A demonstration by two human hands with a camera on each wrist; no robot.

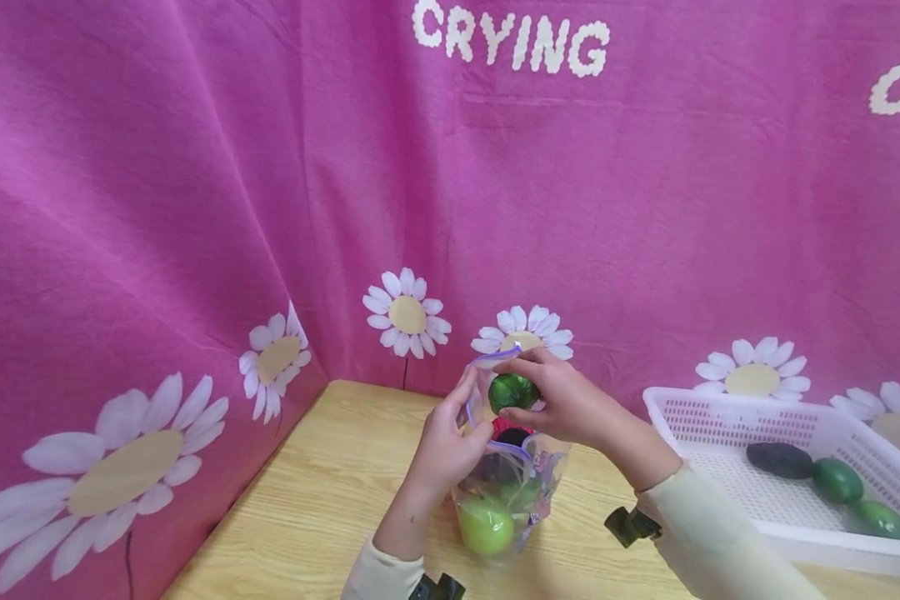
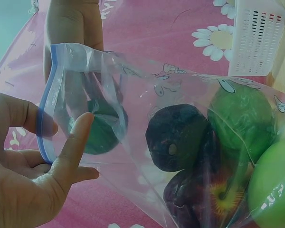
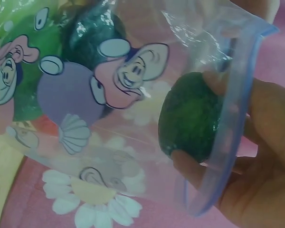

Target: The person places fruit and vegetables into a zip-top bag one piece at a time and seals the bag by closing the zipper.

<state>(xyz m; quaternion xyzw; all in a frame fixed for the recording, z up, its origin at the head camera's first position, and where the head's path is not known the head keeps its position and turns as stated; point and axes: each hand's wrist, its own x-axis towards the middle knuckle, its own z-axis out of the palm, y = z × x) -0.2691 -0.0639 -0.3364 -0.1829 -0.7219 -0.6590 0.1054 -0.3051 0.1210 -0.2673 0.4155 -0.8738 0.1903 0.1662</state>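
A clear zip bag (image 1: 540, 475) with a blue-purple rim stands upright on the table, several fruits and vegetables inside, among them a light green apple-like fruit (image 1: 486, 525). My left hand (image 1: 450, 442) grips the bag's rim at its left side; the left wrist view shows the thumb outside the plastic. My right hand (image 1: 562, 396) pinches a dark green round vegetable (image 1: 512, 392) between thumb and fingers at the bag's mouth. In the right wrist view that vegetable (image 3: 190, 118) shows through the plastic, just inside the rim, with my right hand (image 3: 261, 152) reaching in.
On the right of the wooden table (image 1: 307, 483) stands a white perforated basket (image 1: 727, 492) holding a dark oval item (image 1: 780, 460) and two green ones (image 1: 837, 481). A pink cloth (image 1: 570, 208) with daisies hangs behind and along the left.
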